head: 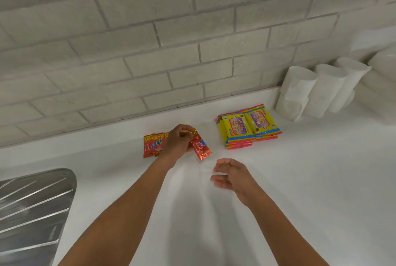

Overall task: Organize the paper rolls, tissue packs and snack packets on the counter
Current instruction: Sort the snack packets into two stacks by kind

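My left hand [179,141] pinches a red snack packet [200,146] by its gold top edge and holds it tilted just above the white counter [300,180]. Left of it, a few red snack packets [152,145] lie flat side by side, partly hidden behind that hand. My right hand [230,174] hovers over the counter with fingers relaxed, holding nothing. Yellow packs [246,126] with bright borders are stacked in two piles to the right. White paper rolls [300,92] stand in a row against the wall at the far right.
A steel sink drainboard [32,207] occupies the lower left corner. A grey brick-tile wall [150,40] backs the counter. More white wrapped items [381,77] sit at the far right edge.
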### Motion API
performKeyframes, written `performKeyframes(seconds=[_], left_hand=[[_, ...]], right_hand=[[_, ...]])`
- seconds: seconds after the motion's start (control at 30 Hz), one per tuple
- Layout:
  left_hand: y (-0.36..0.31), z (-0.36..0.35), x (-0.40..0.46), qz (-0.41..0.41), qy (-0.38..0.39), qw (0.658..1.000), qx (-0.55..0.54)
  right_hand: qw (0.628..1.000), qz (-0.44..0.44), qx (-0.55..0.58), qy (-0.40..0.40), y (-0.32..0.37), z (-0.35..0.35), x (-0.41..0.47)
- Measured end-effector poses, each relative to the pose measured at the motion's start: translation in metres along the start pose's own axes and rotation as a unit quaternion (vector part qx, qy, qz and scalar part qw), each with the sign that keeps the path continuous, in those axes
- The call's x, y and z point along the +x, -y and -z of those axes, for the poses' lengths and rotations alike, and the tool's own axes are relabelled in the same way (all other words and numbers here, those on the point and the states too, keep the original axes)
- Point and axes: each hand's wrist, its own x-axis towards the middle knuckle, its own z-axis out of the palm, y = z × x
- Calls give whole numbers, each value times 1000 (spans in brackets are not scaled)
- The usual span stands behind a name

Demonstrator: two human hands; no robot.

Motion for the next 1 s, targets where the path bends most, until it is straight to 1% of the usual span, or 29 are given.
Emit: performKeyframes(seconds=[0.07, 0.17, 0.23, 0.33, 0.43, 0.53, 0.67, 0.8, 0.87, 0.93, 1.0], left_hand=[[-1, 0, 18, -5, -21, 999, 46], [-2, -1, 48, -47, -55, 980, 186], [0, -5, 65, -69, -57, 963, 252], [6, -14, 85, -95, -45, 945, 311], [16, -19, 90, -109, -74, 930, 343], [23, -20, 89, -114, -109, 930, 333], [30, -13, 77, -124, -130, 923, 340], [47, 13, 56, -135, -140, 902, 386], [58, 26, 45, -132, -146, 893, 404], [71, 39, 35, -120, -157, 886, 419], [86, 52, 26, -117, -164, 877, 437]], right_hand=[[1000, 5, -27, -5, -2, 10, -1], [998, 13, -59, -12, -3, 26, -3], [997, 16, -73, -20, -5, 36, -4], [994, 21, -101, -27, -5, 49, -4], [991, 28, -124, -28, -7, 57, -2], [988, 42, -148, -31, -5, 58, 0], [970, 76, -229, -30, -1, 46, 7], [935, 137, -328, -6, 7, 10, 22], [911, 183, -369, 5, 10, -11, 36], [865, 237, -442, 9, 13, -31, 52], [808, 260, -528, 18, 15, -48, 67]])
